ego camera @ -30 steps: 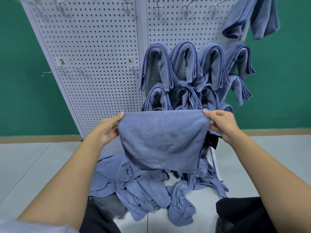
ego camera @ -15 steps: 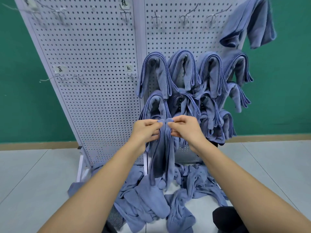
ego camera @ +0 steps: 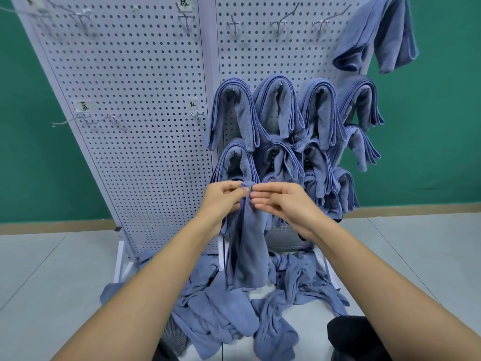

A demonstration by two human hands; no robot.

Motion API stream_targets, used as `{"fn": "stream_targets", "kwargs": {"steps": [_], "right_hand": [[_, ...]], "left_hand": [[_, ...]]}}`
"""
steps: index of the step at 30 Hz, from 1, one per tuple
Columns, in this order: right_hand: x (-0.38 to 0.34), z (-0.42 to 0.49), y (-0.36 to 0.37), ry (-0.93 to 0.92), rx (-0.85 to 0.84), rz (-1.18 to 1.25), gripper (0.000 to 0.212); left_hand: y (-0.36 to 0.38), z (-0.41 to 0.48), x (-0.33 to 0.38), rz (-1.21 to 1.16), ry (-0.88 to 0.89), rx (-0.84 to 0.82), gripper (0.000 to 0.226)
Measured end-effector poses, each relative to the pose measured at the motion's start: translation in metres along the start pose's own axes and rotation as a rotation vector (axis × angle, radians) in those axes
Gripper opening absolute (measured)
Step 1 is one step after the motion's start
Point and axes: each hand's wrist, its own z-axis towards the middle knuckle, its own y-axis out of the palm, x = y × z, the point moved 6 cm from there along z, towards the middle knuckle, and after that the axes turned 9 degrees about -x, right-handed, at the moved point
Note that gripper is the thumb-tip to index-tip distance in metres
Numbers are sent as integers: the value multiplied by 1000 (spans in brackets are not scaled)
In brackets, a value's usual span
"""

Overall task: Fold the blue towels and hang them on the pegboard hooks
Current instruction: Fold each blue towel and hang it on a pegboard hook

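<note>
Blue towel (ego camera: 247, 246) (spread wide earlier) hangs narrow, top pinched by left hand (ego camera: 223, 200) fingers, right hand (ego camera: 282, 201) fingers now straight.

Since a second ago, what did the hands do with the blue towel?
The left hand and right hand swung together, folding the wide-spread towel in half; it now hangs narrow. The left hand pinches its top; the right hand touches there, its grip unclear. The hung towels, the floor pile and the pegboard stayed put.
</note>
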Motion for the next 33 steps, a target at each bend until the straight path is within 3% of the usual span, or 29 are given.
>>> {"fn": "stream_targets", "kwargs": {"steps": [2, 5, 10, 15, 20, 24, 33], "right_hand": [[-6, -1, -12, -68, 51, -163, 33], [-17, -1, -29, -181, 118, -621, 28], [-11, 8, -25, -189, -26, -974, 56], [-6, 15, -29, -131, -15, -945, 16], [-16, 14, -23, -134, 115, -1193, 16], [-25, 17, -28, -165, 192, -1082, 17], [-87, 14, -23, -287, 232, -904, 32]], "left_hand": [[0, 0, 1, -19, -18, -5, 16], [4, -2, 7, 16, -3, -92, 21], [10, -2, 10, 39, 30, -232, 26], [-3, 7, 0, 29, 2, -166, 26], [-9, 13, -21, 7, -93, -93, 18], [-13, 13, -34, -3, -175, -17, 9], [-1, -3, -70, -108, -420, -76, 25]]}}
